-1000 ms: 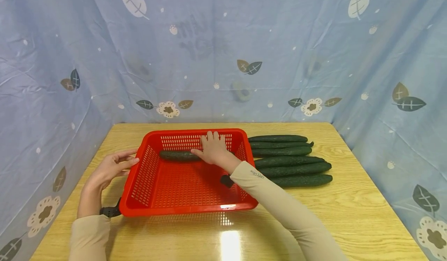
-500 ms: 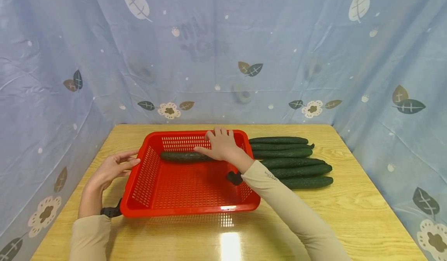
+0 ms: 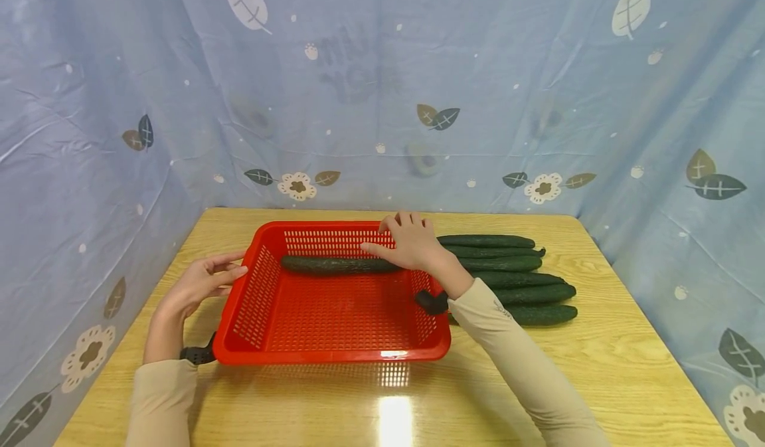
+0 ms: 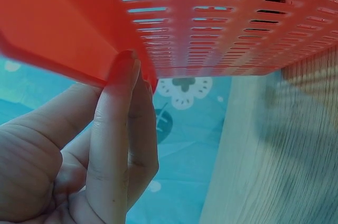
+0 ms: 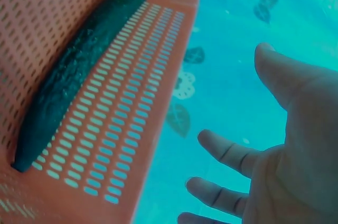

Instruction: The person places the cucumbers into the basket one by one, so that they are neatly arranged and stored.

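My left hand pinches the left rim of a red plastic basket; in the left wrist view its fingertips press up under the lip. Inside the basket, one dark green cucumber lies lengthwise along the far wall. Over the basket's right end hovers my right hand, holding nothing. Its fingers are spread and slightly bent. From the right wrist, that hand shows apart from the basket, with the whole cucumber visible in there.
Several more cucumbers lie side by side on the wooden table, just right of the basket. A blue patterned curtain encloses the table at the back and sides.
My right hand has lifted off the cucumber in the basket and moved right, toward the basket's right end. The left hand keeps its hold on the rim.
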`<state>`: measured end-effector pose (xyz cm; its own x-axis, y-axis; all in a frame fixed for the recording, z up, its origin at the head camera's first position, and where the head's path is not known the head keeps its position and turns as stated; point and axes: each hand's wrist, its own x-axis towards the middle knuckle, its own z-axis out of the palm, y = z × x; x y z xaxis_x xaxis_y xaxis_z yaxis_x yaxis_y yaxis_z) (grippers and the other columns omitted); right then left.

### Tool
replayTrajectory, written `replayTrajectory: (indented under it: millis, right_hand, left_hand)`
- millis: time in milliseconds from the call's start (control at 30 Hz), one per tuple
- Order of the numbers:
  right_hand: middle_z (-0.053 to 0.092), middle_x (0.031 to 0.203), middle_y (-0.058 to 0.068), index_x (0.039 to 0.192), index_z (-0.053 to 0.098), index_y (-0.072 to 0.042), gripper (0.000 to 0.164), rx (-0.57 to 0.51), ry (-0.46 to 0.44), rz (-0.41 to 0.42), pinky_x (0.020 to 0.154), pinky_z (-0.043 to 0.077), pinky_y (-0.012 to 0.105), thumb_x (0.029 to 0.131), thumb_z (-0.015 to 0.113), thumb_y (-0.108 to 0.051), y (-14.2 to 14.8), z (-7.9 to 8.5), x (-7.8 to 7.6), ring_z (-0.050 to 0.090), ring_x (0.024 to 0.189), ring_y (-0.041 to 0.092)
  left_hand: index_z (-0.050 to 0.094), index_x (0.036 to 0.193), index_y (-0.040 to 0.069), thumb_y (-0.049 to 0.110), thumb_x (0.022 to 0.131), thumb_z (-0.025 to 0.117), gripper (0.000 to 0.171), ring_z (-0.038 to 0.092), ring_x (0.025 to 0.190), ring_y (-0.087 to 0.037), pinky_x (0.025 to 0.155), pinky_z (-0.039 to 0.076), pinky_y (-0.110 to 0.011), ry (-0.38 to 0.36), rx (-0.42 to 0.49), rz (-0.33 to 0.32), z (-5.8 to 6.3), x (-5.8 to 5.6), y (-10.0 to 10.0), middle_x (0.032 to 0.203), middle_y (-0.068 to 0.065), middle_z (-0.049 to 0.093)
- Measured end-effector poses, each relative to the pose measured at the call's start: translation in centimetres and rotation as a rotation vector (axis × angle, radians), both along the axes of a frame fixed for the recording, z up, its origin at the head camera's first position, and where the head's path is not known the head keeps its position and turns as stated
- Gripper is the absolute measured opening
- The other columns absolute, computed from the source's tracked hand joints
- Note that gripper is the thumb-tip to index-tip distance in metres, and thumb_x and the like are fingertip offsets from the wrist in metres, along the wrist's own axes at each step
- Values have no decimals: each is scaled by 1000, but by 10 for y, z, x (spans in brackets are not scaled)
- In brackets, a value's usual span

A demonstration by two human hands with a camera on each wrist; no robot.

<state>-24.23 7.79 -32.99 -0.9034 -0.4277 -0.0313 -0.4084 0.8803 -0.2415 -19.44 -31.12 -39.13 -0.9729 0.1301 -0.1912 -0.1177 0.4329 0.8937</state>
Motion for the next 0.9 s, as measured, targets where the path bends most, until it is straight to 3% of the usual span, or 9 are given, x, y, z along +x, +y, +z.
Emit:
replayTrajectory:
  millis: [267,567,900]
  right_hand:
    - [42,108,6,113,52,-17,51,-70,46,21,83,28,43,88,46,-60,23,7,8,36,103,27]
    - [42,112,7,112,51,-18,50,-130,44,-5,87,27,46,86,49,-61,50,6,17,35,106,29]
    - [44,114,9,117,54,-16,55,-173,50,-46,82,27,46,86,50,-61,89,-6,26,35,101,29]
  left_hand:
    - [32,142,-3,32,91,60,68,59,86,4,74,53,-25,9,-13,-9,0,0,0,128,-23,46]
    - [33,141,-3,30,90,61,67,59,84,0,73,53,-24,5,-2,-1,-1,1,-1,106,1,53]
    - [32,142,-3,30,91,60,67,60,86,3,74,53,-25,6,5,-14,-1,0,-2,118,-7,54]
